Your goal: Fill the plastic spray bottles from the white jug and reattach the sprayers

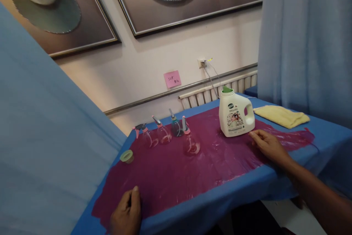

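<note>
Close to the near left edge of the table, my left hand (pixel 127 211) is loosely curled into a fist, thumb along the top, with nothing visible in it. My right hand (pixel 268 147) has its fingers drawn together beside the lower right corner of a cream detergent jug (pixel 224 117); whether it touches the jug I cannot tell. The jug stands upright, uncapped, its green pouring spout showing. A pale green cap (pixel 127 156) lies at the left. Clear spray bottles with pink collars (pixel 191 144) and a bluish spray bottle (pixel 176 128) stand between.
Crumpled magenta plastic sheeting (pixel 165 176) covers much of the blue tablecloth (pixel 324 134). A folded yellow cloth (pixel 282 116) lies at the right. Blue curtains (pixel 297 37) hang on both sides. Behind the table are a radiator (pixel 199 97) and a wall socket (pixel 202 63).
</note>
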Action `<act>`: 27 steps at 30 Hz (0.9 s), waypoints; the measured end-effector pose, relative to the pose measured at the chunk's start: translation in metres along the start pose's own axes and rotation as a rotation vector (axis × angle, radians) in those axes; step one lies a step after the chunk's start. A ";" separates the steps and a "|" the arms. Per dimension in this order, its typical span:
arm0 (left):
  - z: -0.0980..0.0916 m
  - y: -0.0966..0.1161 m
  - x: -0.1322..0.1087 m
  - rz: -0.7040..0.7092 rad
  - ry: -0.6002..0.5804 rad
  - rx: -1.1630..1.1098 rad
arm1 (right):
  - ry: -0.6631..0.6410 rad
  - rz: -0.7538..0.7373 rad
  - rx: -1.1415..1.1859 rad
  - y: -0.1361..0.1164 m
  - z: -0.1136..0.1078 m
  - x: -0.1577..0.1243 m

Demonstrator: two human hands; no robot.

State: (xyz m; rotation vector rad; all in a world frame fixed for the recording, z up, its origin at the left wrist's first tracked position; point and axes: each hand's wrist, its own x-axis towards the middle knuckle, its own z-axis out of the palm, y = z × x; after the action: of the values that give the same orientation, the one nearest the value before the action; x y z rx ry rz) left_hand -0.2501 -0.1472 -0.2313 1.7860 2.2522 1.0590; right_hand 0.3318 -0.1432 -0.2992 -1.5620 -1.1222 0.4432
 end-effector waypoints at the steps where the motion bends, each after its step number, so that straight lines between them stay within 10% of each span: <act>1: 0.000 0.000 0.000 0.005 0.003 -0.004 | 0.000 0.000 -0.001 0.000 0.000 0.000; 27: 0.002 0.000 -0.002 0.014 -0.001 -0.002 | 0.011 0.001 -0.007 -0.002 -0.001 -0.001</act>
State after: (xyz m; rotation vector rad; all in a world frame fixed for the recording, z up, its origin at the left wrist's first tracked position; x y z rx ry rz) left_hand -0.2485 -0.1480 -0.2330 1.8044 2.2403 1.0623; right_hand 0.3313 -0.1448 -0.2976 -1.5697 -1.1159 0.4307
